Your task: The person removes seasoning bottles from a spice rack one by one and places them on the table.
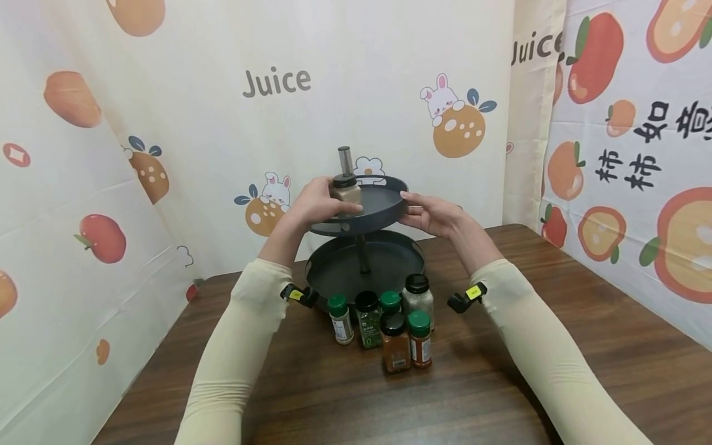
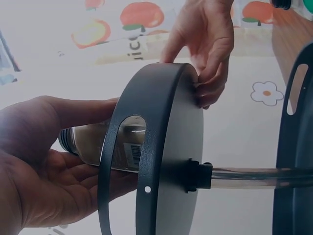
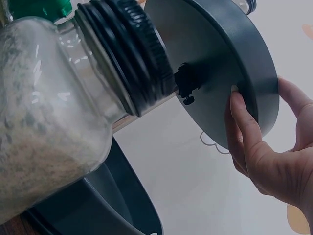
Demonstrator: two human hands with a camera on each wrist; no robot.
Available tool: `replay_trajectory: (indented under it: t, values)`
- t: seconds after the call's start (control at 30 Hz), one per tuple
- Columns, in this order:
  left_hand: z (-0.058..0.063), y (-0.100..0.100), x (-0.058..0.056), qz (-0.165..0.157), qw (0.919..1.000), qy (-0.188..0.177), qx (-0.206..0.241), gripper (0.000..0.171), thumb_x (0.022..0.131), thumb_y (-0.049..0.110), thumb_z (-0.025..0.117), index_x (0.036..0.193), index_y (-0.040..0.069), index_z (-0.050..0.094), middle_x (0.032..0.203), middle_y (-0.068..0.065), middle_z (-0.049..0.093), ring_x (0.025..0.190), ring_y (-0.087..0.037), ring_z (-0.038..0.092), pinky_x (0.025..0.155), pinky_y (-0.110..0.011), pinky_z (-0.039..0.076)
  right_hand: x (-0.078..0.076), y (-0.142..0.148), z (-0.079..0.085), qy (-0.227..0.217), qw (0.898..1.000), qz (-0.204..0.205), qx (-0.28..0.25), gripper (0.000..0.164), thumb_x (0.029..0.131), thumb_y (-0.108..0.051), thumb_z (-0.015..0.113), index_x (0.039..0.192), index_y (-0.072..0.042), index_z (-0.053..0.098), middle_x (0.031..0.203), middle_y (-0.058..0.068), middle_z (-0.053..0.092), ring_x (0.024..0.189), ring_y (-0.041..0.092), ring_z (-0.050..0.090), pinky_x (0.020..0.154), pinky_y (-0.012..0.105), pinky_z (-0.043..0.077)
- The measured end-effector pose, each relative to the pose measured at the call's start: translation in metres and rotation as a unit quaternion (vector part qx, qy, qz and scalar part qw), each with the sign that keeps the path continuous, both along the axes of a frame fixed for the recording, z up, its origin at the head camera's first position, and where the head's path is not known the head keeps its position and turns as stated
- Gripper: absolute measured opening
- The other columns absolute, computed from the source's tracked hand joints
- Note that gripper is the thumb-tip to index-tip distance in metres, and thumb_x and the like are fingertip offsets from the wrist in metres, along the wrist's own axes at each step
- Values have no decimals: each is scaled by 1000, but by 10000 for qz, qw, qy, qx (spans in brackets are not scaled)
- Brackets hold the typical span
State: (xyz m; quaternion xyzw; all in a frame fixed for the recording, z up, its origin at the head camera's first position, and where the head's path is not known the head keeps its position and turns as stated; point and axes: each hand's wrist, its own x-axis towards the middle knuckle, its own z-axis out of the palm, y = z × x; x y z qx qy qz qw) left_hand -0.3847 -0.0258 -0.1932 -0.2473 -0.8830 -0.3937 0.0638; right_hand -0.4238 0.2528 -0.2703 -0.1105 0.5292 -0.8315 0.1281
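Note:
My left hand (image 1: 313, 204) grips a squat glass spice jar (image 1: 348, 193) with a dark lid and pale contents. The jar stands upright at the left side of the dark upper tray (image 1: 386, 214) of a two-tier stand. In the left wrist view, thumb and fingers lie on either side of the jar (image 2: 93, 142), partly hidden by the tray's wall. My right hand (image 1: 436, 216) pinches the upper tray's right rim, fingers beneath and thumb outside in the right wrist view. Below, a post (image 1: 363, 256) joins it to the wider lower tray (image 1: 328, 272).
Several spice jars stand before the lower tray: a green-capped one (image 1: 341, 321), a dark-lidded green one (image 1: 368, 321), an orange one (image 1: 395, 346), a red one (image 1: 420, 343) and a large pale one (image 1: 418, 301). Fruit-print curtains (image 1: 378, 62) enclose the wooden table (image 1: 311, 395).

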Motion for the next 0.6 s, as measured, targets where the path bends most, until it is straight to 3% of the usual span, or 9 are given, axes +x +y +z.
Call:
replay_trajectory:
  t: [0.6]
  values:
    - [3, 3, -1, -13, 9999, -101, 77, 55, 80, 25, 81, 123, 0, 58, 105, -18, 63, 90, -29, 57, 71, -37, 47, -1, 1, -1, -27, 10000, 8, -19, 76, 90, -18, 72, 154, -10, 31, 109, 16, 66, 98, 26, 69, 82, 32, 59]
